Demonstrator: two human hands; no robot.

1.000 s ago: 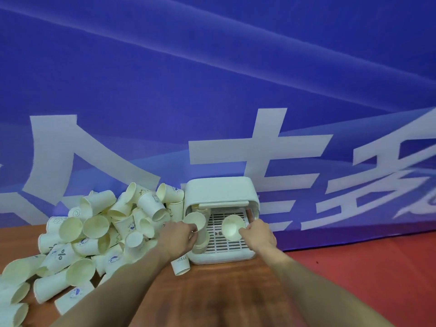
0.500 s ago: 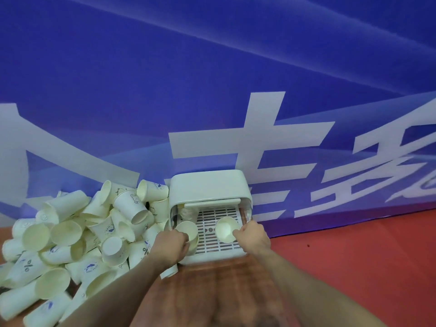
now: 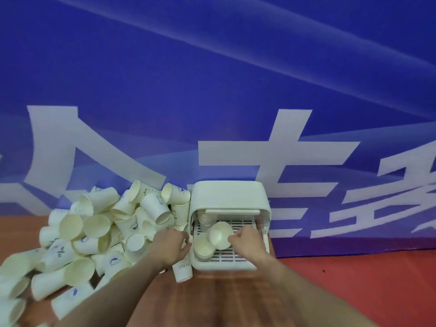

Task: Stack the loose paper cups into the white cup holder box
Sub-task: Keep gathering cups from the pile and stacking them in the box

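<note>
The white cup holder box (image 3: 230,197) stands on the wooden table against the blue banner, its slatted tray (image 3: 232,256) pulled out toward me. A stack of cups (image 3: 203,247) lies in the tray's left side. My right hand (image 3: 246,240) holds a paper cup (image 3: 220,233) by its rim, mouth facing me, over the tray just above that stack. My left hand (image 3: 171,244) sits at the tray's left edge with curled fingers; I see nothing in it. A big pile of loose paper cups (image 3: 94,232) lies to the left.
One cup marked HELLO (image 3: 182,270) stands just in front of the tray's left corner, below my left hand. A red surface (image 3: 354,279) lies to the right of the table. The blue banner (image 3: 212,90) rises right behind the box.
My left hand has let go of its cup stack, which now lies in the tray. My right hand has carried its cup left, toward that stack.
</note>
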